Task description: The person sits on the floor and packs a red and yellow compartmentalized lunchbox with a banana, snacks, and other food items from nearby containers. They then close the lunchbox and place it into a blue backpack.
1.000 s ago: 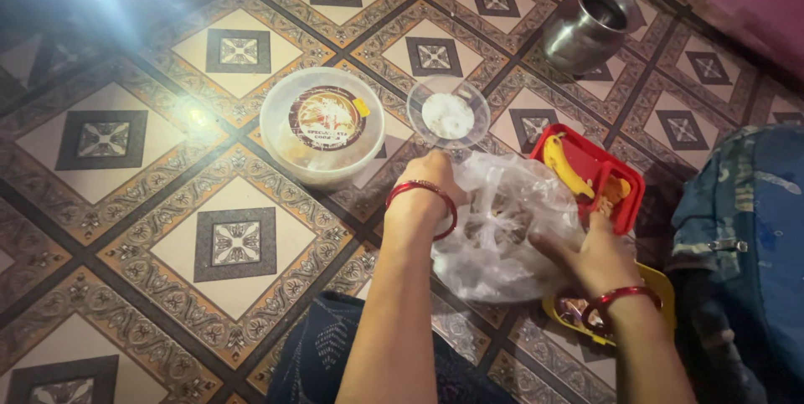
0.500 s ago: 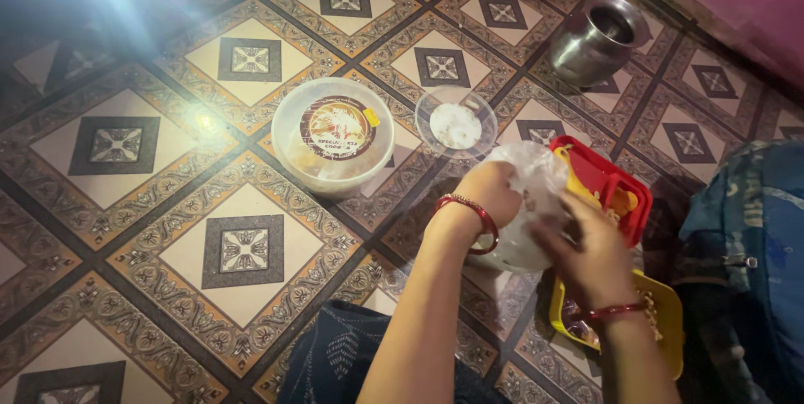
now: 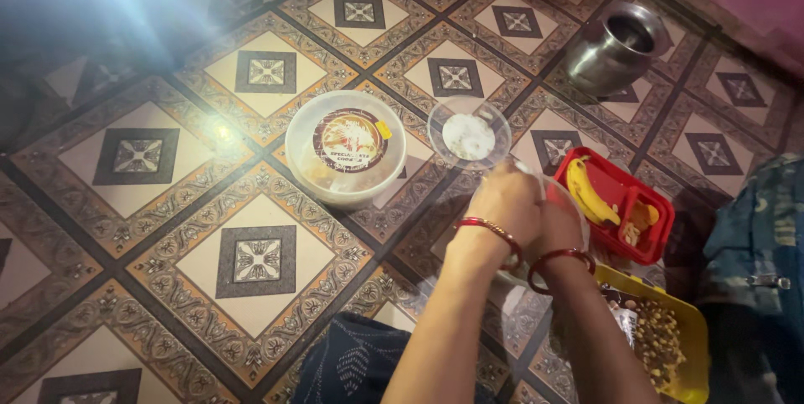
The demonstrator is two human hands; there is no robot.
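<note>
- left hand (image 3: 507, 199) and right hand (image 3: 563, 221) pressed together, clamped on a clear plastic bag (image 3: 578, 211)
- red lunch box (image 3: 615, 203) just beside them on the tiled floor (image 3: 251, 195)

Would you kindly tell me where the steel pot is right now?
In the head view, the steel pot stands on the tiled floor at upper right, beyond the red tray.

steel pot (image 3: 615, 44) (far right) | lidded round tub (image 3: 345, 148) | patterned tile floor (image 3: 209, 228) | yellow tray (image 3: 670, 337)
</note>
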